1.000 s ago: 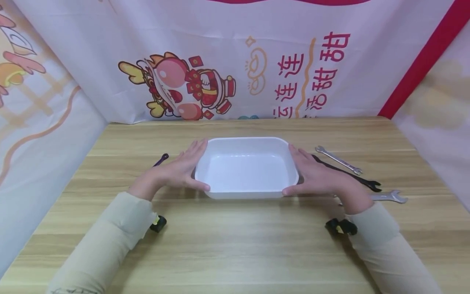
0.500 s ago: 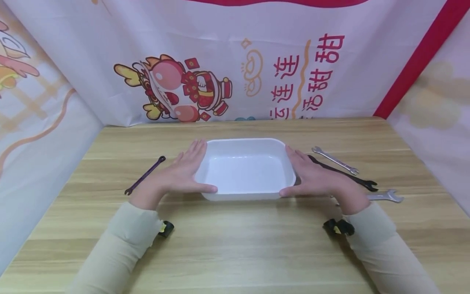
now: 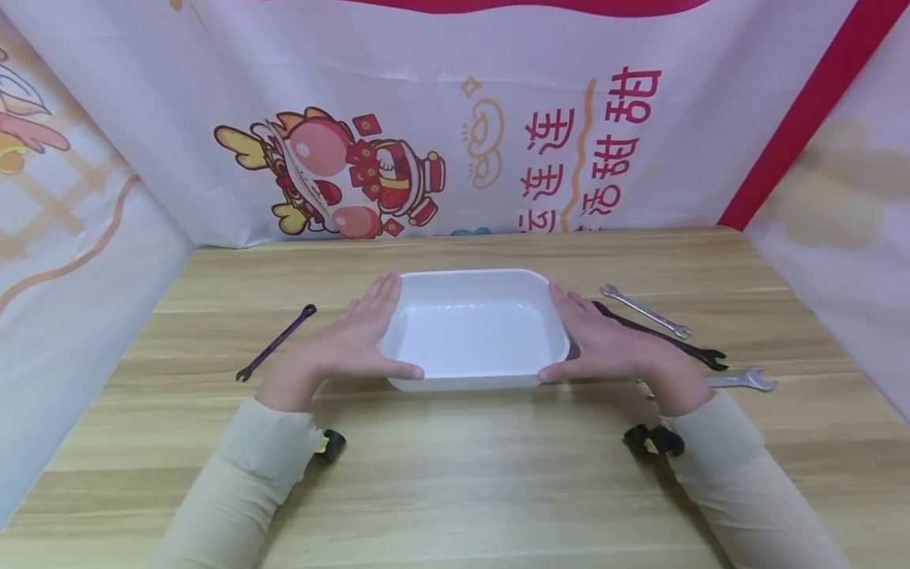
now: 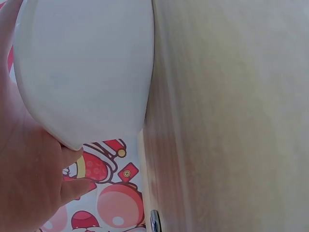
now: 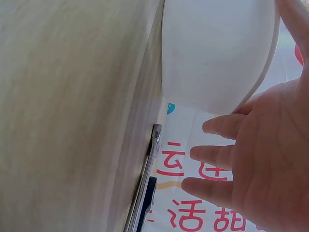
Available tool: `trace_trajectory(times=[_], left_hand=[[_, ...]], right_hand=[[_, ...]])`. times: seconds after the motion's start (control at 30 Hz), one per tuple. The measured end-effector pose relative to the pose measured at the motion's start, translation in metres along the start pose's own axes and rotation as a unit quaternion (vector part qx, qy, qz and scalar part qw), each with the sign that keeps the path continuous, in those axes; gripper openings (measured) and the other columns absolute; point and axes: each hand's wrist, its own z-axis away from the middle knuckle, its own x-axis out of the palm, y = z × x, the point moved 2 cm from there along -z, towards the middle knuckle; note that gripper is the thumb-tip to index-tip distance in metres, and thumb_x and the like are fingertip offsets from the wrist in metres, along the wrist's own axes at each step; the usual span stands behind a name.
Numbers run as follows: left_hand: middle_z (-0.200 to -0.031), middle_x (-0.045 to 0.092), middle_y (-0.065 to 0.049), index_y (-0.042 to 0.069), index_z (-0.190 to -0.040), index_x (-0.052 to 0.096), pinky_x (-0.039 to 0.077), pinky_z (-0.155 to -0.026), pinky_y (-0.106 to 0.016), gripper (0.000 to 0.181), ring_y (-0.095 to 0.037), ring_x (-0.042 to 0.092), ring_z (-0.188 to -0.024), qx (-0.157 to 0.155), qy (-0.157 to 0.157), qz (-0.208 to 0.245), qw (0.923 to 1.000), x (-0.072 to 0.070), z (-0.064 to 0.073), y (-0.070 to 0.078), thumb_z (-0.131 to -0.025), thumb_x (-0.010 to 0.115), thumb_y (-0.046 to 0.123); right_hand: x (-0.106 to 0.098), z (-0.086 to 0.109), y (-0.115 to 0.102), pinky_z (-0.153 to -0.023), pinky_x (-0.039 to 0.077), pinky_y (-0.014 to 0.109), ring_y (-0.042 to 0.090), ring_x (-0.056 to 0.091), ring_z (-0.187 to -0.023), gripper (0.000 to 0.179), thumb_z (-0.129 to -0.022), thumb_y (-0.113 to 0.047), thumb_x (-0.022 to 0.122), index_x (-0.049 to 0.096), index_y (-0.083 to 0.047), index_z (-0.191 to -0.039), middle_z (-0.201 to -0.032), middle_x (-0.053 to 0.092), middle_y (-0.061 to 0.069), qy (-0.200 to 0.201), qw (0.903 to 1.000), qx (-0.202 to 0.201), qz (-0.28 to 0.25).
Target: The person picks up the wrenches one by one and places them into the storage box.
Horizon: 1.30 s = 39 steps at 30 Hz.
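A white rectangular tub with rounded corners [image 3: 472, 382] sits on the wooden table in the head view, its inside facing up. My left hand [image 3: 355, 340] spans its left end, thumb along the near wall and straight fingers against the far corner. At the opposite end my right hand [image 3: 604, 340] mirrors this, thumb at the near corner. The left wrist view shows fingertips at the edge of the tub [image 4: 89, 67]. In the right wrist view several fingers [image 5: 212, 157] stand straight and spread, some apart from the tub [image 5: 217, 53].
A purple wrench [image 3: 276, 343] lies left of my left hand. Right of the tub are a small silver wrench [image 3: 645, 311], a black wrench [image 3: 700, 352] and a larger silver wrench [image 3: 746, 379], the last partly behind my right wrist. A printed cloth [image 3: 398, 47] hangs behind the table [image 3: 462, 482].
My left forearm has shifted right, uncovering the purple wrench, and the left thumb has slid right along the tub's near wall. The head view has turned slightly. The right hand keeps its place on the tub.
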Motion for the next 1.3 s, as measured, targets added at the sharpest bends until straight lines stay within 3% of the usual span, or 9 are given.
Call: trace_trajectory(times=[0.43, 0.63, 0.73, 0.83, 0.97, 1.3], left_hand=[[-0.168, -0.017, -0.001, 0.014, -0.159, -0.012, 0.009, -0.124, -0.059, 0.141, -0.025, -0.011, -0.156, 0.004, 0.001, 0.001, 1.0, -0.001, -0.002, -0.002, -0.065, 0.068, 0.083], [-0.167, -0.018, 0.001, 0.017, -0.159, -0.014, 0.01, -0.124, -0.057, 0.142, -0.023, -0.012, -0.156, 0.001, -0.001, 0.008, 1.0, -0.001, 0.0, -0.003, -0.064, 0.067, 0.084], [-0.167, -0.019, 0.003, 0.018, -0.158, -0.015, 0.01, -0.125, -0.056, 0.141, -0.022, -0.012, -0.156, 0.002, -0.001, 0.011, 0.9999, 0.0, 0.0, -0.003, -0.064, 0.066, 0.085], [-0.167, -0.02, 0.003, 0.018, -0.158, -0.016, 0.01, -0.125, -0.055, 0.141, -0.022, -0.013, -0.156, 0.002, -0.002, 0.011, 0.9999, 0.002, 0.0, -0.004, -0.065, 0.066, 0.084], [-0.167, -0.02, 0.003, 0.017, -0.158, -0.016, 0.011, -0.125, -0.054, 0.141, -0.022, -0.013, -0.156, 0.003, -0.005, 0.013, 0.9999, 0.002, 0.0, -0.003, -0.065, 0.067, 0.084], [-0.167, -0.019, 0.002, 0.017, -0.158, -0.016, 0.011, -0.125, -0.054, 0.141, -0.022, -0.012, -0.156, -0.002, -0.003, 0.019, 0.9998, 0.002, 0.002, -0.002, -0.065, 0.068, 0.083]], right_hand=[[-0.005, 0.001, 0.0, -0.116, 0.019, 0.071, 0.043, 0.005, -0.153, 0.126, -0.076, -0.055, 0.08, -0.007, -0.017, -0.16, -0.169, 0.007, 0.01, 0.001, 0.9997, -0.025, 0.007], [-0.011, 0.004, 0.004, -0.114, 0.032, 0.065, 0.03, 0.024, -0.149, 0.118, -0.074, -0.048, 0.084, 0.009, -0.023, -0.161, -0.165, 0.022, 0.002, 0.025, 0.9966, -0.077, -0.017], [-0.017, 0.007, 0.007, -0.117, 0.029, 0.062, 0.031, 0.023, -0.151, 0.11, -0.078, -0.046, 0.082, 0.015, -0.019, -0.16, -0.165, 0.023, 0.004, 0.032, 0.9955, -0.088, -0.009], [-0.024, 0.012, 0.008, -0.12, 0.02, 0.065, 0.036, 0.015, -0.154, 0.104, -0.082, -0.047, 0.078, 0.017, -0.016, -0.16, -0.167, 0.017, 0.011, 0.026, 0.9966, -0.078, 0.007], [-0.034, 0.021, 0.011, -0.119, 0.015, 0.068, 0.041, 0.01, -0.154, 0.1, -0.085, -0.046, 0.075, 0.017, -0.014, -0.16, -0.168, 0.011, 0.015, 0.022, 0.9978, -0.062, 0.01], [-0.054, 0.046, 0.029, -0.112, 0.024, 0.072, 0.042, 0.018, -0.15, 0.083, -0.089, -0.039, 0.073, 0.029, -0.023, -0.157, -0.166, 0.019, 0.014, 0.039, 0.9986, -0.036, 0.006]])
